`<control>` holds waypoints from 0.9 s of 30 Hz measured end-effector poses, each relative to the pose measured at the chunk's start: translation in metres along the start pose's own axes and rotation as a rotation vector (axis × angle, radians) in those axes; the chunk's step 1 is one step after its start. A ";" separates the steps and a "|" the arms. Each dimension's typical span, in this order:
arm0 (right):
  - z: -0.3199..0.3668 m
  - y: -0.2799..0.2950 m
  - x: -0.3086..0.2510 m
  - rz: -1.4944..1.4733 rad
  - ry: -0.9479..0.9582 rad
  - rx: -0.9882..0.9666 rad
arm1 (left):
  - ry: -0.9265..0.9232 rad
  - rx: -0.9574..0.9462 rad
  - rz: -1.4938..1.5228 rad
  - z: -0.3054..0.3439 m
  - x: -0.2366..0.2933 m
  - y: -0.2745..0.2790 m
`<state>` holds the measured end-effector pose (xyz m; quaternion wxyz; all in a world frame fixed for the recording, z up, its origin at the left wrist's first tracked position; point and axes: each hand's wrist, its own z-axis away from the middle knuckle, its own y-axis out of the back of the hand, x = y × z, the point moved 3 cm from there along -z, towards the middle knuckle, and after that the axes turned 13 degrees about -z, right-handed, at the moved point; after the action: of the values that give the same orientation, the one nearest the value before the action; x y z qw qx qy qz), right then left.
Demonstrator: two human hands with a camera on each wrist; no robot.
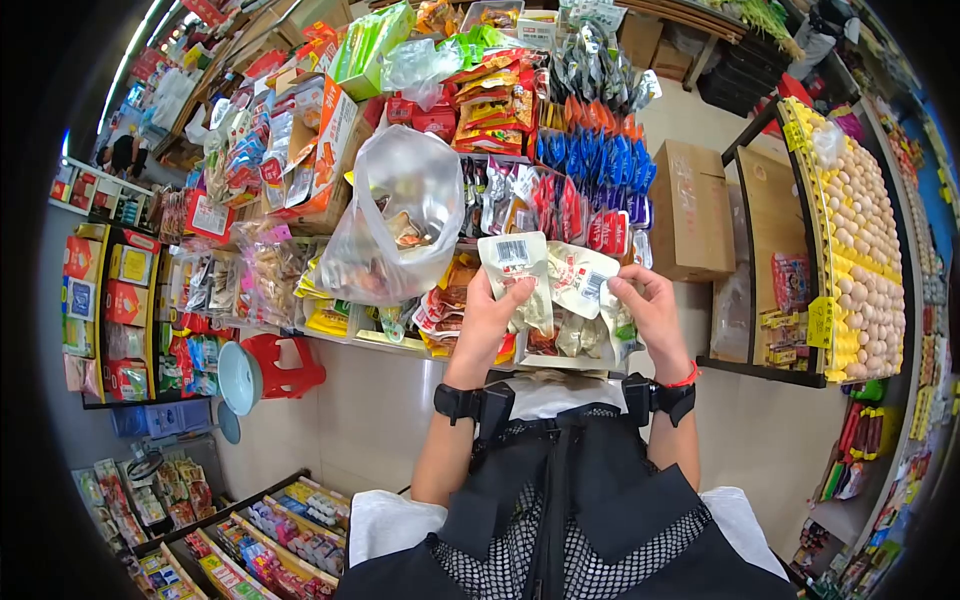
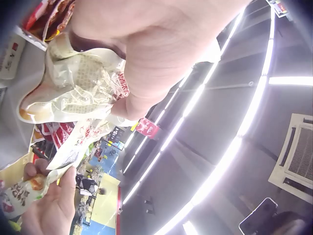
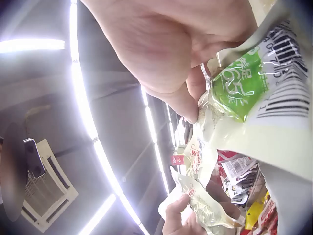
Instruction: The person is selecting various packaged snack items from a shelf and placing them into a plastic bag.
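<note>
My left hand [image 1: 484, 328] grips a cream snack packet [image 1: 513, 262] with a barcode and red print, thumb across its front. My right hand [image 1: 655, 310] pinches a second cream packet [image 1: 578, 272] between thumb and fingers; its barcode faces up. The two packets sit side by side, edges overlapping in the head view. In the right wrist view, a green label [image 3: 242, 83] and a large barcode show on the packaging at the right hand. Clear film on the left packet [image 2: 80, 81] shows pale contents. Just below both hands lies a pile of similar packets [image 1: 578, 338].
A clear plastic bag [image 1: 372, 255] with packets inside stands on the display, left of my hands. Rows of blue packets [image 1: 600, 155] and red packets [image 1: 495, 105] fill the far side. A cardboard box [image 1: 690, 210] and an egg rack [image 1: 865, 250] stand to the right.
</note>
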<state>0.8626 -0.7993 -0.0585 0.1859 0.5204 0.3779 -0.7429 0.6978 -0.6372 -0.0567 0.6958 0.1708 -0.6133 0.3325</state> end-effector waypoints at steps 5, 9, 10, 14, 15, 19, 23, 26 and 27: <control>0.001 0.008 -0.003 0.015 0.033 -0.032 | -0.008 0.027 0.013 0.000 0.004 0.002; -0.001 0.015 -0.008 -0.076 0.124 0.024 | 0.005 0.006 0.015 0.000 0.004 0.007; -0.001 0.017 -0.009 -0.133 0.155 0.048 | 0.008 -0.014 0.007 0.000 0.002 0.007; -0.005 0.007 -0.027 0.041 0.220 0.114 | 0.050 -0.195 -0.071 0.004 0.000 0.002; -0.006 -0.003 -0.031 0.080 0.214 0.092 | 0.043 -0.238 -0.099 0.005 0.004 -0.002; 0.002 -0.049 -0.033 0.056 0.199 -0.023 | -0.058 -0.338 -0.233 0.008 0.015 -0.015; 0.012 -0.056 -0.047 0.169 0.206 -0.024 | 0.011 -0.245 -0.348 0.015 0.013 0.001; 0.030 -0.031 -0.068 0.599 0.188 -0.105 | 0.064 -0.173 -0.328 0.024 0.010 0.033; 0.037 -0.026 -0.064 0.587 0.111 -0.281 | 0.051 -0.132 -0.296 0.028 0.005 0.045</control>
<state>0.8465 -0.8179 0.0155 0.4411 0.6160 0.3200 -0.5688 0.6469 -0.6219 -0.0541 0.7624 0.2046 -0.5839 0.1896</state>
